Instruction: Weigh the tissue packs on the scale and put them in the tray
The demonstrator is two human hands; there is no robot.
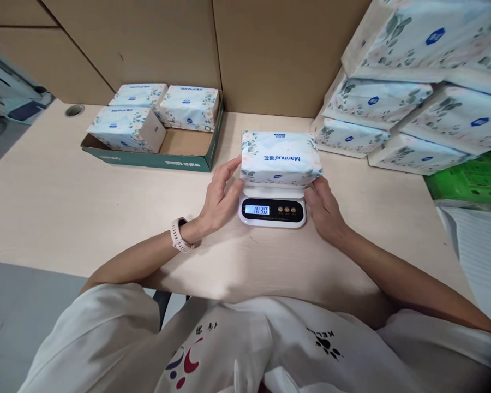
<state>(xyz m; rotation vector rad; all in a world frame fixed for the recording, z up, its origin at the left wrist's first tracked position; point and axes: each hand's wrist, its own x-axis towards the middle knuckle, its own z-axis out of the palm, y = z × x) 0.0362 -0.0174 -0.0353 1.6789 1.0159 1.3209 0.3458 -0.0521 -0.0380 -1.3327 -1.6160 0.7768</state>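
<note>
A white tissue pack (280, 157) with leaf print and blue "Manhua" lettering lies on a small white kitchen scale (272, 209), whose lit display reads 103.0. My left hand (220, 197) rests beside the pack's left end, fingers stretched toward it, fingertips at its edge. On the other side, my right hand (324, 207) sits by the scale's right edge with fingers touching the pack's lower right corner. Neither hand wraps around the pack.
A shallow green cardboard tray (155, 159) at the back left holds three similar packs. A stack of several packs (396, 109) rises at the right, above a green box (470, 183). Brown cardboard walls stand behind the pale desk (65, 202).
</note>
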